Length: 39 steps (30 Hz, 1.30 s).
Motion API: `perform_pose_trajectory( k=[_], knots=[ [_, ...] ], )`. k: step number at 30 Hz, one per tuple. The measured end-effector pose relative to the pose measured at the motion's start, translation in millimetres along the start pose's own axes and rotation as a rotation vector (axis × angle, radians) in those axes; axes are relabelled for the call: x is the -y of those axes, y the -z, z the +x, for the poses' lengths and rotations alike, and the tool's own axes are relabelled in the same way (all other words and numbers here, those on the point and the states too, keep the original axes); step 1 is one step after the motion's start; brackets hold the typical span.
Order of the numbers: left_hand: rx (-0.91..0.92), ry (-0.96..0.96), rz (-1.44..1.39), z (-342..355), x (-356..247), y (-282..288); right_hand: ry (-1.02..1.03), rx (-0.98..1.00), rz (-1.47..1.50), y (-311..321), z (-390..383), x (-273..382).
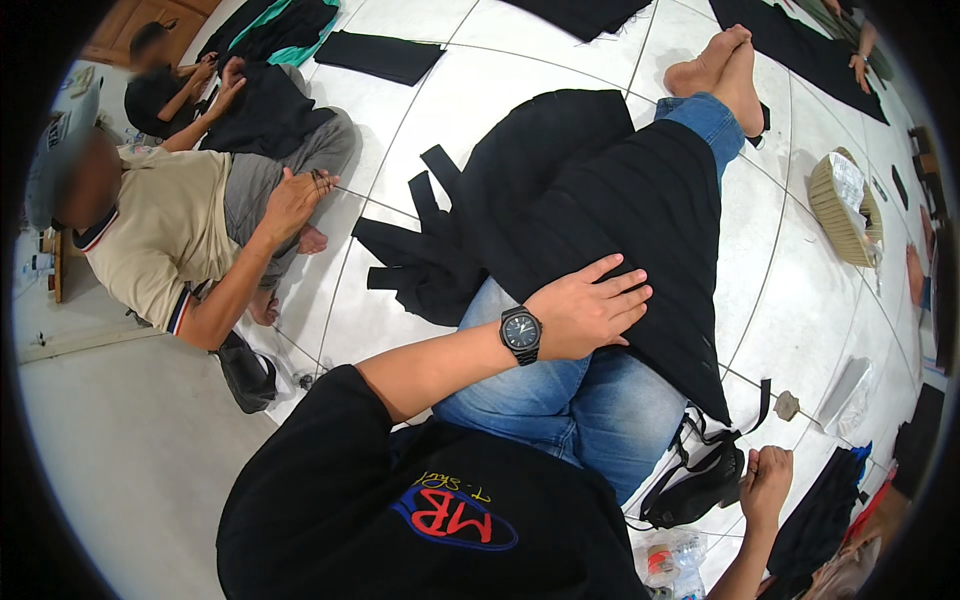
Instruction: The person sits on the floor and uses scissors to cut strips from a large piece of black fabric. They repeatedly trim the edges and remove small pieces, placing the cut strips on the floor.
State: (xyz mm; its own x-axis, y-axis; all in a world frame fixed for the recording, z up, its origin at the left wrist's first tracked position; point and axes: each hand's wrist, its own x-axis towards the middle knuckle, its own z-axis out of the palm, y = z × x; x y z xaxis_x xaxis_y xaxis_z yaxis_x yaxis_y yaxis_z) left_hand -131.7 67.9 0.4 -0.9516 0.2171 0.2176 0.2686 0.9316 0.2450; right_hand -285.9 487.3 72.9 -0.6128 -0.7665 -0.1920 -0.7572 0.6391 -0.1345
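in the head view, black cloth lies over the legs mid-frame, long axis sloping from upper middle to a corner right of centre; the left hand rests flat on it, fingers spread, while the right hand, lower right, is curled, and i cannot tell if it pinches anything. white floor tiles stretch beneath, a person seated upper left. a beige basket at right holds white, paper-like material.
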Motion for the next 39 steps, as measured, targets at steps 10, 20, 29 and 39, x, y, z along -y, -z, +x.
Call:
perform_pose_trajectory(
  k=[10,20,29,39],
  knots=[
    [-0.029,-0.011,-0.004,1,-2,-1,-0.252,0.013,-0.153,8,-50,-45],
    [-0.080,-0.103,-0.166,3,-23,9,-0.035,-0.526,0.729,34,51,81],
    [-0.035,-0.025,-0.066,-9,0,-2,0.131,0.067,0.038,3,30,37],
    [-0.041,-0.032,-0.049,-9,-1,0,-0.026,0.125,0.034,14,-10,1]
  ],
)
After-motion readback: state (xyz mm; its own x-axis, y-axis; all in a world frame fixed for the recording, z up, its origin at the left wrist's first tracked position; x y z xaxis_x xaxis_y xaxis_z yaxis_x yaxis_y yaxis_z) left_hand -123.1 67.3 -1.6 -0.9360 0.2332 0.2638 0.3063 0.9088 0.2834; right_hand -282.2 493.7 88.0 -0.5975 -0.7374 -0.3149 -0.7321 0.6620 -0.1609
